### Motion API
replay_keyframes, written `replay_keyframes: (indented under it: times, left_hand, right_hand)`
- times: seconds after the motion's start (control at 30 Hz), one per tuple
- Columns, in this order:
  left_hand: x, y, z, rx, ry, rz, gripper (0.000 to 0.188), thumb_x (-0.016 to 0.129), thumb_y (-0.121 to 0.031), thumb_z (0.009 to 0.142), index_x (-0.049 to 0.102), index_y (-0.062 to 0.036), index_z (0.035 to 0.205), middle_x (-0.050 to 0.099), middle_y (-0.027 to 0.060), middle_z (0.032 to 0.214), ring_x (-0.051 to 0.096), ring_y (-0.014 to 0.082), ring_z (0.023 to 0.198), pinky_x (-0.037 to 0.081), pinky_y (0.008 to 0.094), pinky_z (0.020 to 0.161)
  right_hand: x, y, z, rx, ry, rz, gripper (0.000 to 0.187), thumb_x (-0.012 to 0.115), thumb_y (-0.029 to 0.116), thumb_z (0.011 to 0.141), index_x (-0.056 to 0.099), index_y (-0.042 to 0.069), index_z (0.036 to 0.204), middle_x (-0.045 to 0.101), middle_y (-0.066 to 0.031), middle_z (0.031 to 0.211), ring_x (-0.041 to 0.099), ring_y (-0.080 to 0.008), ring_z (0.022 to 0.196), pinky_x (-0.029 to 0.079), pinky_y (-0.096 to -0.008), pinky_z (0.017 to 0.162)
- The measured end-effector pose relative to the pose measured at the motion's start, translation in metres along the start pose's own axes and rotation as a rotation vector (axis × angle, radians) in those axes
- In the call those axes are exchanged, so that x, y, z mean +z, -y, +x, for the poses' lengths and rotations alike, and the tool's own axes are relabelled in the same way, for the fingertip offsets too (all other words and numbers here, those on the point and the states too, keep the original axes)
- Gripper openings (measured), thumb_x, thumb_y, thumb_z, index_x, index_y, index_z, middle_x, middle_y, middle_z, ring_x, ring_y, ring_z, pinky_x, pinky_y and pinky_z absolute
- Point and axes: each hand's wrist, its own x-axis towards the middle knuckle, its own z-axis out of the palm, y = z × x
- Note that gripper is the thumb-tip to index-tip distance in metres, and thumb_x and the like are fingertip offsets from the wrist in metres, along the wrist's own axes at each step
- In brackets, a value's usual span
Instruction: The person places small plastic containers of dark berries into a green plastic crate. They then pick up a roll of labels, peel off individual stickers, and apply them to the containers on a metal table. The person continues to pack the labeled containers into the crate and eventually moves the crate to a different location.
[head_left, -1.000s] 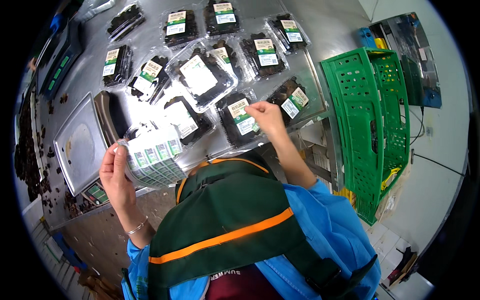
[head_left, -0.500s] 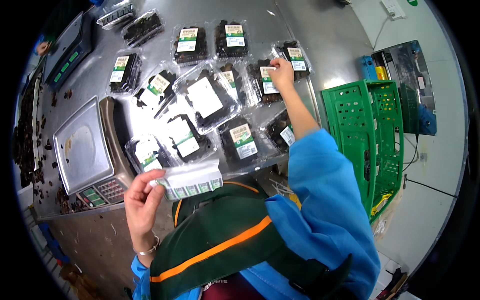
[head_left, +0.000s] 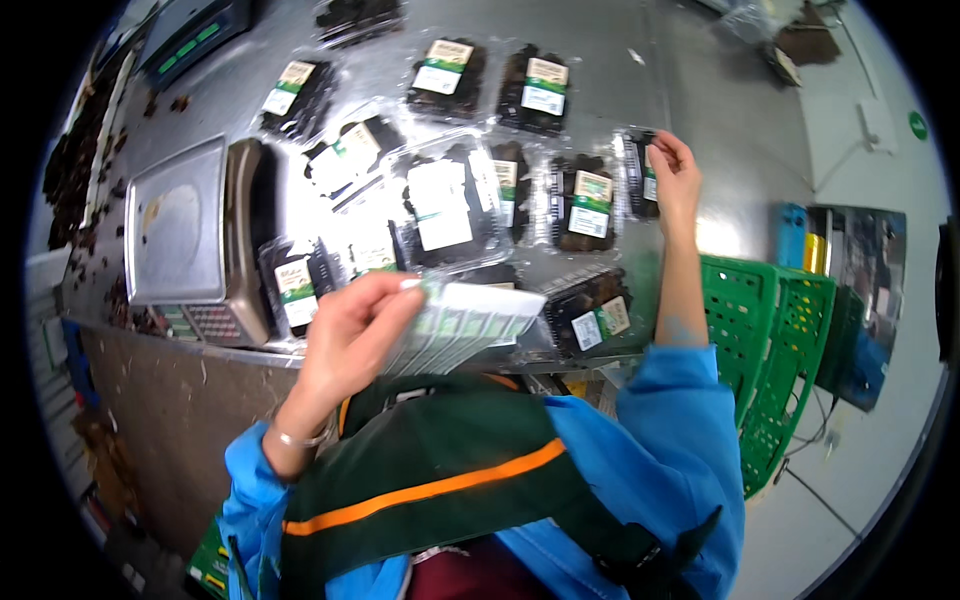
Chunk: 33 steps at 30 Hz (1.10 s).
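My left hand [head_left: 350, 335] pinches a folded strip of white and green labels [head_left: 470, 318] between thumb and fingers, above the table's near edge. My right hand [head_left: 675, 180] reaches to the rightmost clear plastic box [head_left: 638, 190]. Its bent fingers, slightly apart, touch that box's label and cover most of it. Just left of it lies another labelled box [head_left: 582, 205] of dark, lumpy contents. A tilted box [head_left: 588, 312] rests near the front edge. In the middle, a clear box [head_left: 440, 205] bears a large white label. The label strip partly hides boxes behind it.
A weighing scale [head_left: 180, 225] stands at the left, another scale [head_left: 190, 35] at the far left. More filled boxes [head_left: 535, 90] lie on the metal table [head_left: 610, 90]. Green crates [head_left: 735, 330] stand at the right. Dark scraps litter the left side.
My right hand has moved from one box to the rightmost one. My left hand has carried the label strip to the right. The view has shifted, so the table's things appear farther right.
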Motion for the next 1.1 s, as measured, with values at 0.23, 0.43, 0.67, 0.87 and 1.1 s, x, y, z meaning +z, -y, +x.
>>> replay_keyframes:
  times: [0.23,0.43,0.67,0.87,1.1]
  left_hand:
    - [0.013,-0.001,0.009,0.037,0.005,0.076,0.02,0.055,-0.018,0.089,0.061,0.0013,0.089,0.053,-0.0041,0.068,0.042,0.0015,0.063,0.034,0.0176,0.054]
    - [-0.011,0.052,-0.006,-0.028,-0.176,-0.075,0.022,0.053,-0.019,0.091,0.062,0.0011,0.093,0.058,-0.0028,0.076,0.048,0.0037,0.069,0.04,0.0196,0.063]
    - [-0.037,0.067,-0.027,0.057,-0.161,-0.193,0.024,0.054,-0.005,0.087,0.056,0.0017,0.109,0.061,0.005,0.097,0.053,0.007,0.087,0.041,0.0192,0.075]
    - [-0.043,0.066,-0.041,0.072,-0.155,-0.256,0.039,0.058,0.003,0.08,0.048,0.0021,0.118,0.056,0.0082,0.109,0.054,0.012,0.095,0.043,0.0228,0.079]
    - [-0.048,0.072,-0.056,0.129,-0.178,-0.249,0.04,0.059,-0.001,0.082,0.047,0.0009,0.12,0.057,0.0093,0.107,0.054,0.0121,0.095,0.043,0.0228,0.079]
  right_hand:
    - [0.073,0.157,-0.14,-0.63,0.823,-0.207,0.017,0.068,0.01,0.071,0.064,0.007,0.087,0.062,-0.0033,0.082,0.056,-0.0182,0.072,0.042,-0.0289,0.075]
    - [0.089,0.122,-0.133,-0.285,0.267,0.039,0.022,0.065,0.01,0.076,0.061,0.004,0.097,0.057,-0.0067,0.091,0.053,-0.0188,0.082,0.04,-0.0333,0.079]
    - [0.093,0.034,-0.108,0.276,0.399,0.122,0.093,0.072,0.003,0.067,0.013,0.012,0.138,0.053,-0.0144,0.096,0.058,-0.0173,0.075,0.05,-0.0276,0.065]
    - [0.044,0.046,-0.095,-0.116,0.033,-0.245,0.036,0.071,0.015,0.072,0.061,0.001,0.104,0.057,-0.0061,0.092,0.054,-0.012,0.072,0.045,-0.0247,0.07]
    - [0.123,0.031,-0.104,0.278,0.116,0.236,0.032,0.068,0.012,0.074,0.058,-0.004,0.1,0.062,-0.0089,0.079,0.057,-0.0117,0.056,0.044,-0.0234,0.05]
